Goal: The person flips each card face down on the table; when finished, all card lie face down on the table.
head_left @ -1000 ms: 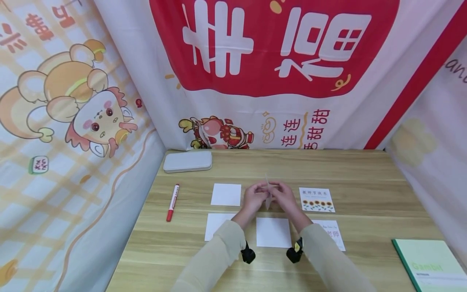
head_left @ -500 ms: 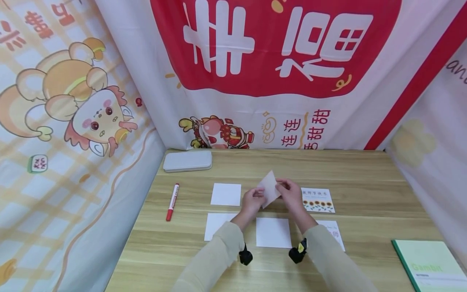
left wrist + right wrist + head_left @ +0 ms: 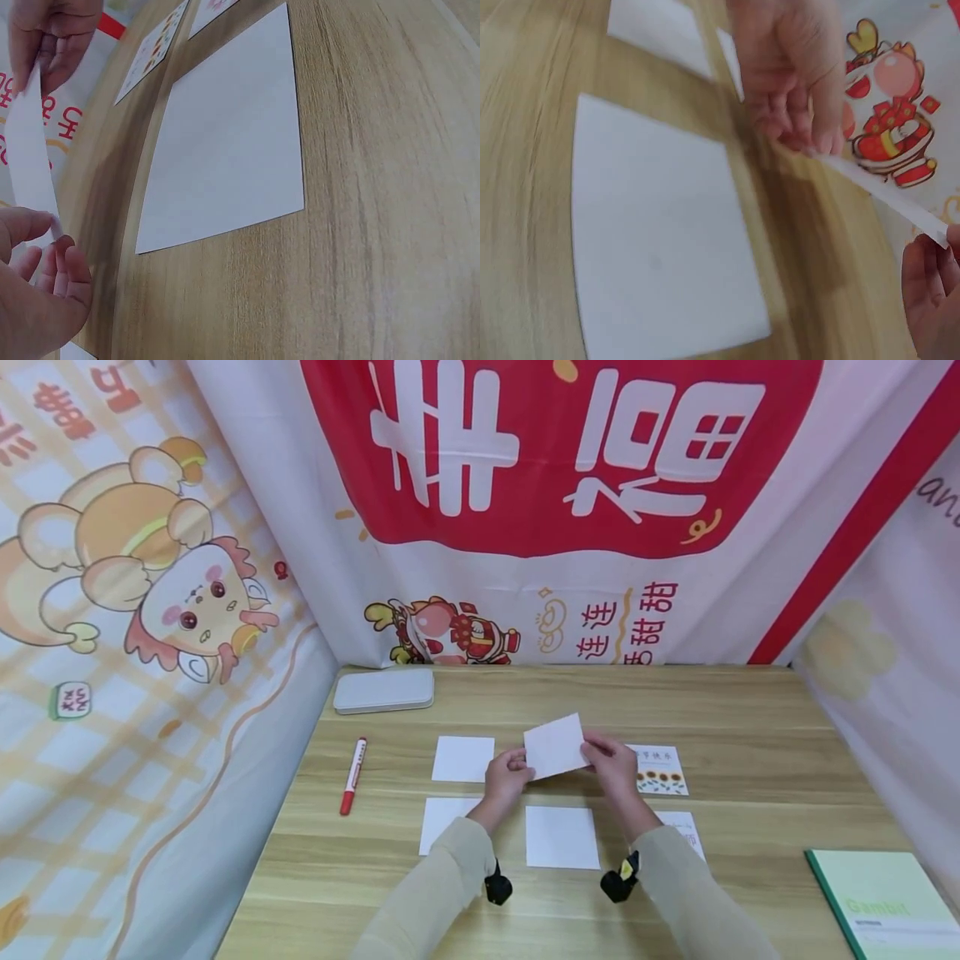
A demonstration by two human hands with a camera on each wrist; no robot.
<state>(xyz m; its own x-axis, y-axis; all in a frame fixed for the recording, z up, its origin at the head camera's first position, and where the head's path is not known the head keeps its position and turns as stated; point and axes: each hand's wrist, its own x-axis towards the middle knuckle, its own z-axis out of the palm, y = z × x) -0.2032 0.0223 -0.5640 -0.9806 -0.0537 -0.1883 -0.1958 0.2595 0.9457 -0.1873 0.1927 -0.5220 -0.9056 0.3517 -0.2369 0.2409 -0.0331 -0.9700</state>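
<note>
Both hands hold a blank white card (image 3: 553,747) raised above the middle of the table. My left hand (image 3: 506,777) pinches its lower left corner between thumb and fingers. At the right edge, my right hand (image 3: 611,764) pinches it the same way. The card's blank face shows in the head view; from the left wrist it appears as a narrow strip (image 3: 30,150). Below it on the wood lies another blank white card (image 3: 562,837). A card with sunflowers and printed characters (image 3: 660,778) lies just right of my right hand, its left part hidden.
Two blank cards (image 3: 463,758) lie on the left, the nearer partly under my left sleeve. A printed card (image 3: 686,833) is half hidden by my right sleeve. A red-capped marker (image 3: 354,777), a white case (image 3: 384,692) and a green notebook (image 3: 885,902) lie farther out.
The held card has turned from edge-on to show its blank face. My hands have moved apart, the right one to the right, each now at one side of the card.
</note>
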